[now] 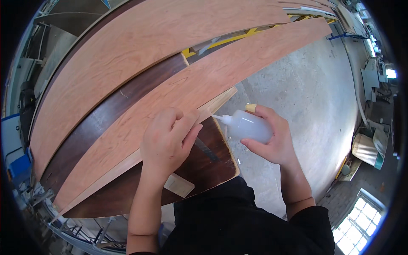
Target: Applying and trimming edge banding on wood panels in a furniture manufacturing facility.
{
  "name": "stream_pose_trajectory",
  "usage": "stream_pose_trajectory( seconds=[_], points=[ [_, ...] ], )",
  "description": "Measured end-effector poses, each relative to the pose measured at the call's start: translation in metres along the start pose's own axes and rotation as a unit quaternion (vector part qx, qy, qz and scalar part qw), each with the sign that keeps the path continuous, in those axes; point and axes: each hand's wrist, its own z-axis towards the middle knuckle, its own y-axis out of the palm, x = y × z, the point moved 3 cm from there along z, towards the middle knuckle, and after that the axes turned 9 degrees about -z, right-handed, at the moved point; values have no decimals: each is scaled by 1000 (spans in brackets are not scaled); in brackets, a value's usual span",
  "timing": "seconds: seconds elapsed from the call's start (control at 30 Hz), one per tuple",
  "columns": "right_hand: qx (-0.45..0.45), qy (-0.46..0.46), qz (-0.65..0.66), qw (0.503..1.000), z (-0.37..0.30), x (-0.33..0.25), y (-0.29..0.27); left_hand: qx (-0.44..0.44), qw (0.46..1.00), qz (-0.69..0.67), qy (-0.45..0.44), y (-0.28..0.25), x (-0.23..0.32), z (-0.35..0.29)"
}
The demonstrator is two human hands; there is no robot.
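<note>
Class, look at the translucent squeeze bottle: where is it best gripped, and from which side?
The squeeze bottle is probably best gripped around its broad, rounded body, from the right, as the right hand does: its narrow nozzle points left, toward the wooden strip.

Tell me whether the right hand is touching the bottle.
Touching: the head view shows the right hand gripping the bottle around its base end, with thumb and fingers on opposite sides.
</note>
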Motion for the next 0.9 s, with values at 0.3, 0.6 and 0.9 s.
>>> stream_pose_trajectory(
  seconds=[0.3,0.6,0.9],
  points=[
    [-22,-21,-58,998,9,-12,-3,2,1000,5,-16,-1,-2,-1],
    [-24,-17,-56,998,10,-7,-4,0,1000,8,-10,2,-4,-1],
    [1,15,20,1000,3,3,1,-3,1000,13,-12,-1,-3,-3]
  ],
)
